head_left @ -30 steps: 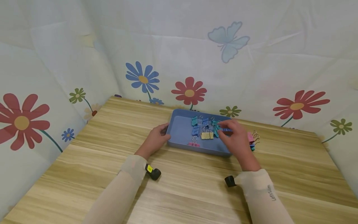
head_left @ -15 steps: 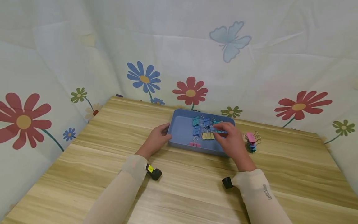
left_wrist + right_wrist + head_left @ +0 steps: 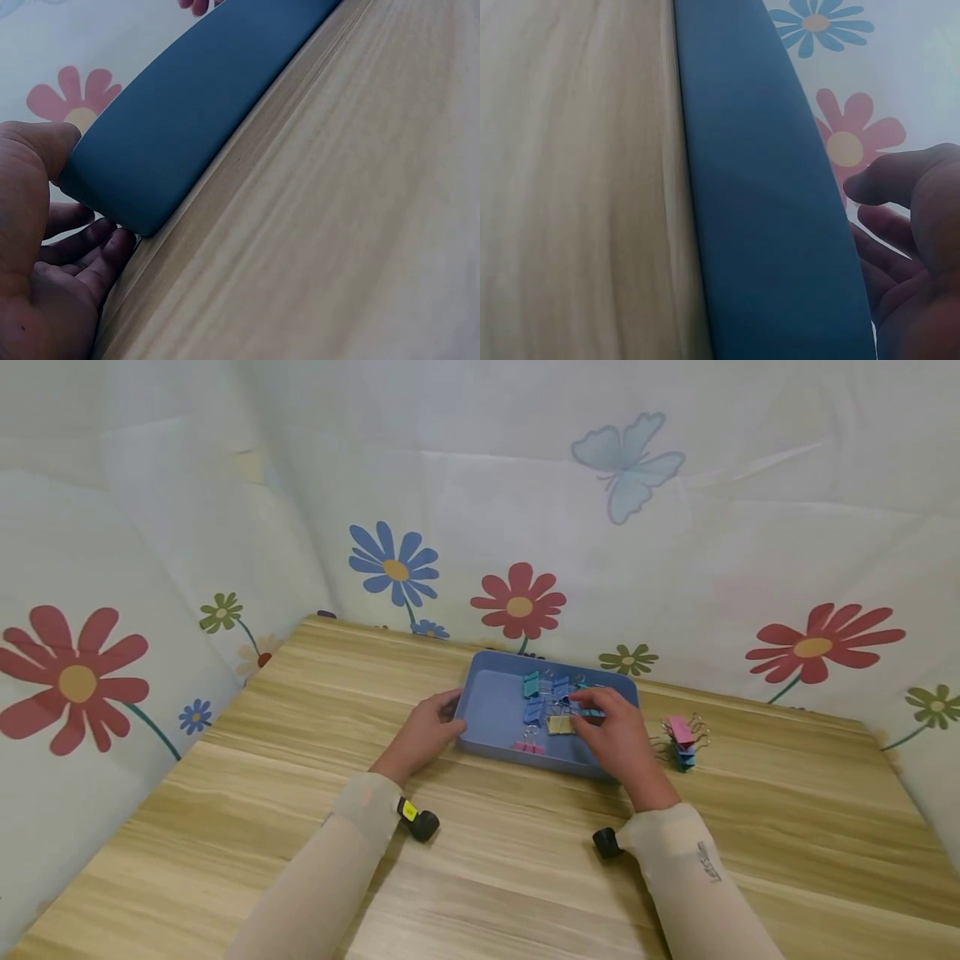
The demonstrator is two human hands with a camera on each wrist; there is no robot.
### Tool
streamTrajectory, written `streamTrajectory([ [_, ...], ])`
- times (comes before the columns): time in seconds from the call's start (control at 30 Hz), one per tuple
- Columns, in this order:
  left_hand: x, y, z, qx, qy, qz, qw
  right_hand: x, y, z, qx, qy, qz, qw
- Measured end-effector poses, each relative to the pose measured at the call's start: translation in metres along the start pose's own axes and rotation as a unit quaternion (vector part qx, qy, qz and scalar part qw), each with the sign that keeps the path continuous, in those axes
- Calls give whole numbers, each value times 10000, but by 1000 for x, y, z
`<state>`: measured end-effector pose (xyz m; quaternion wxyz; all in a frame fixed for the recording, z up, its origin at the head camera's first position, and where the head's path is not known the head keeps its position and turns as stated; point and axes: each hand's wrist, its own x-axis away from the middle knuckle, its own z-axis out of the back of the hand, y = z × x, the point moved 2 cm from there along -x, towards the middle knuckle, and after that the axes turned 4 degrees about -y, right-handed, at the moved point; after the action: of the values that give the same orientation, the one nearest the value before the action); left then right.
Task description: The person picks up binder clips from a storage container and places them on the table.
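A blue tray (image 3: 486, 700) holds several binder clips. My left hand (image 3: 422, 733) grips its left end; in the left wrist view the thumb lies at the tray's rim (image 3: 180, 112), with the fingers bent below the corner. Over the tray's right half is my right hand (image 3: 624, 739), thumb and forefinger apart beside a yellow binder clip (image 3: 560, 725). Left of that are a blue clip (image 3: 534, 710), a teal clip (image 3: 531, 685) and a pink clip (image 3: 528, 748). In the right wrist view, the tray wall partly hides the right fingers (image 3: 892, 225); nothing shows between them and the thumb.
A small stack of clips, with a pink clip (image 3: 679, 729) on top, stands on the wooden table (image 3: 495, 860) right of the tray. Behind the table hangs a flower-printed cloth (image 3: 450, 485).
My right hand has moved left inside the tray, from the teal clips toward the yellow one. The stack at the right has come into fuller view. My left hand keeps its hold.
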<state>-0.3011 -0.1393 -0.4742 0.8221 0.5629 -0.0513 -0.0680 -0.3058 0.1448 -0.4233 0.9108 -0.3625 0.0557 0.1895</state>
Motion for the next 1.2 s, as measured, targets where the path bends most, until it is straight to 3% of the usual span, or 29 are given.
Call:
streamTrajectory([
  [0.3, -1, 0, 0, -28, 42, -4, 10000, -8, -1, -3, 121, -185, -144, 9997],
  [0.83, 1, 0, 1, -46, 17, 15, 10000, -21, 0, -8, 553, -470, -7, 9974],
  [1.2, 0, -1, 0, -20, 68, -2, 10000, -27, 2, -11, 863, -339, 34, 9957],
])
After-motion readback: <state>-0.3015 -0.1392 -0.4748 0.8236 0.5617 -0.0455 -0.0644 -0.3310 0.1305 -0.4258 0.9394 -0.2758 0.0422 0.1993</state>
